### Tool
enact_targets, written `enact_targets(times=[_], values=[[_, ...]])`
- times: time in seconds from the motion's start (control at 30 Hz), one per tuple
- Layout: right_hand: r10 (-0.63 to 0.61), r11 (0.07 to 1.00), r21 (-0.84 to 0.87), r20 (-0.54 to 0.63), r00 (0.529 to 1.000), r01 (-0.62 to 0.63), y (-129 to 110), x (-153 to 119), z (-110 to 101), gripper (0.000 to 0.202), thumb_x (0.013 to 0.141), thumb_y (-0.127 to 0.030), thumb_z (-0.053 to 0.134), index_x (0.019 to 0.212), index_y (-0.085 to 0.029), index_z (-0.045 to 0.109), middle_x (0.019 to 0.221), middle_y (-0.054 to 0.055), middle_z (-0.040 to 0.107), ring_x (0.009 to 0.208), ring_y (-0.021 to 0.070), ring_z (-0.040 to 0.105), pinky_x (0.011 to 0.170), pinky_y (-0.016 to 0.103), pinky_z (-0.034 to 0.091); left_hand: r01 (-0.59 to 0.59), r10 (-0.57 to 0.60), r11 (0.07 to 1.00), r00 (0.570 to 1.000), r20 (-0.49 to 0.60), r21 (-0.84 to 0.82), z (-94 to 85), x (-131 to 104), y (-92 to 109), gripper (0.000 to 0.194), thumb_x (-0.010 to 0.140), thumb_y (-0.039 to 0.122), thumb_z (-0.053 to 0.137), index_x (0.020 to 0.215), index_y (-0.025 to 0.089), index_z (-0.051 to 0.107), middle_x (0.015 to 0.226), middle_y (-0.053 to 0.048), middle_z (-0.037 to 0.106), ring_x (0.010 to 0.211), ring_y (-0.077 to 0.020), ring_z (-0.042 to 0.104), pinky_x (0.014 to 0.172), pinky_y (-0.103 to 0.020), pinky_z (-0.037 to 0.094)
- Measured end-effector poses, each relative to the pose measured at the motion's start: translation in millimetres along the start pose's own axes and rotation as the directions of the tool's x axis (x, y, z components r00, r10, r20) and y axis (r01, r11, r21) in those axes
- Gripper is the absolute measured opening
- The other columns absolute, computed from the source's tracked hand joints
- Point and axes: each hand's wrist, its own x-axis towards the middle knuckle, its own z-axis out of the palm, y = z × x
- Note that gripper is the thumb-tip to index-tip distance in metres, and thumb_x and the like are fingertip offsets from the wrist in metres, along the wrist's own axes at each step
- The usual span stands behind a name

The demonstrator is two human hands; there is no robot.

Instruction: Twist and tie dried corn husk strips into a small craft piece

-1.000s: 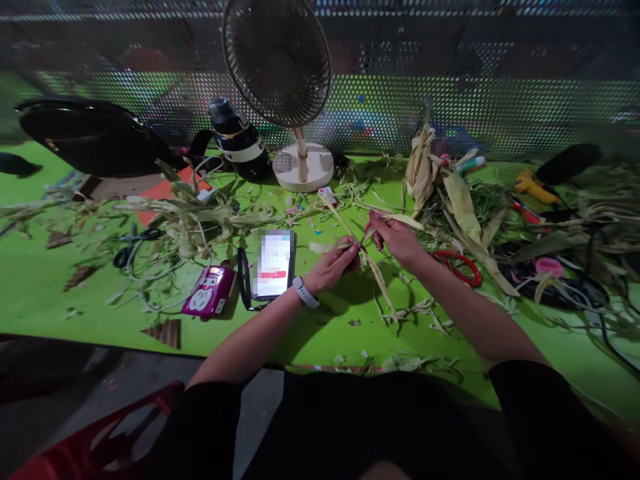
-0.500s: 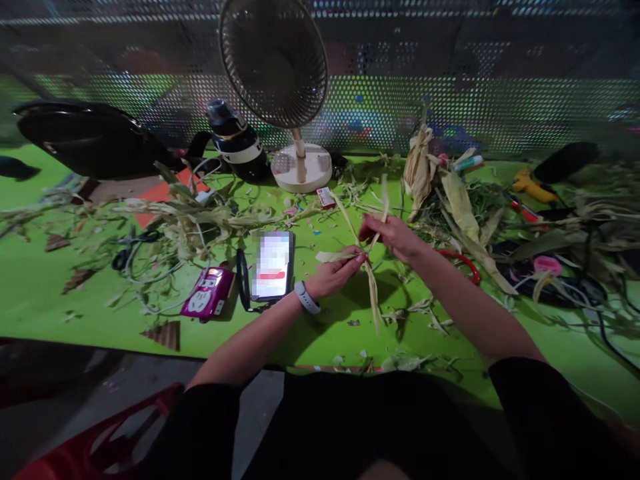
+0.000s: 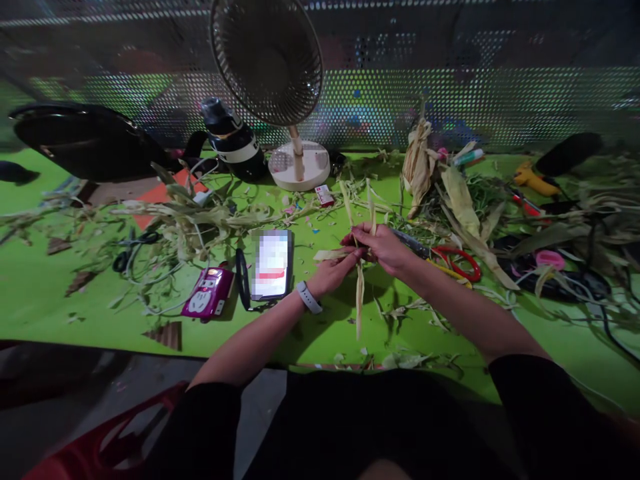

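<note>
Pale corn husk strips (image 3: 359,300) cross one another between my two hands, above the green table (image 3: 320,340). My left hand (image 3: 336,272) pinches them near the crossing, and one short end sticks out to the left over its fingers. Close against it, my right hand (image 3: 380,245) is closed on the strips from the other side. Two ends point up and away past its fingers, while another hangs down toward me. Fingers partly hide the crossing itself. Left of my hands lies a phone (image 3: 273,265) with a lit screen.
A fan (image 3: 299,167), a dark bottle (image 3: 240,150) and a small red-white box (image 3: 325,195) stand behind. To the right are red-handled scissors (image 3: 467,263), husks (image 3: 463,203) and a yellow glue gun (image 3: 535,180). A purple power strip (image 3: 207,293) with its cord lies left.
My right hand has come down and left, close against my left hand. The hanging strip has swung left and the upper ends stand closer together. More of the scissors shows.
</note>
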Motion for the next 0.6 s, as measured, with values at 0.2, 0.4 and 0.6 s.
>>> enact_targets(times=[0.2,0.4,0.6], values=[[-0.098,0.994,-0.052,-0.052,0.994,0.095,15,10,-2,0.035,0.066,-0.048,0.072,0.071,-0.017,0.056,0.07,0.001,0.066,0.045,0.0075,0.049,0.034,0.019,0.033,-0.017,0.015,0.999,0.999,0.051,0.049,-0.7,1,-1,0.039,0.085,0.047,0.051,0.082,0.014,0.071,0.08,-0.004,0.065,0.071,-0.0128,0.054,0.067,-0.025,0.042],[-0.675,0.631,-0.605,-0.119,0.728,0.487,-10,14,-27,0.05,0.073,-0.055,0.065,0.109,-0.022,0.057,0.118,0.009,0.059,0.117,0.0245,0.052,0.1,0.045,0.043,0.026,-0.014,0.995,0.992,-0.122,0.1,1.7,3,-6,0.043,0.087,0.051,0.045,0.081,0.017,0.071,0.087,-0.005,0.068,0.08,-0.0153,0.06,0.074,-0.027,0.046],[-0.576,0.101,-0.772,0.469,0.669,0.628,-3,-10,-7,0.039,0.072,-0.047,0.071,0.104,-0.025,0.07,0.144,0.007,0.045,0.139,0.0314,0.026,0.114,0.055,0.018,-0.087,0.097,0.982,0.994,-0.052,0.168,0.1,8,-25,0.026,0.081,0.04,0.056,0.087,0.016,0.065,0.092,-0.009,0.068,0.086,-0.019,0.061,0.078,-0.034,0.05]])
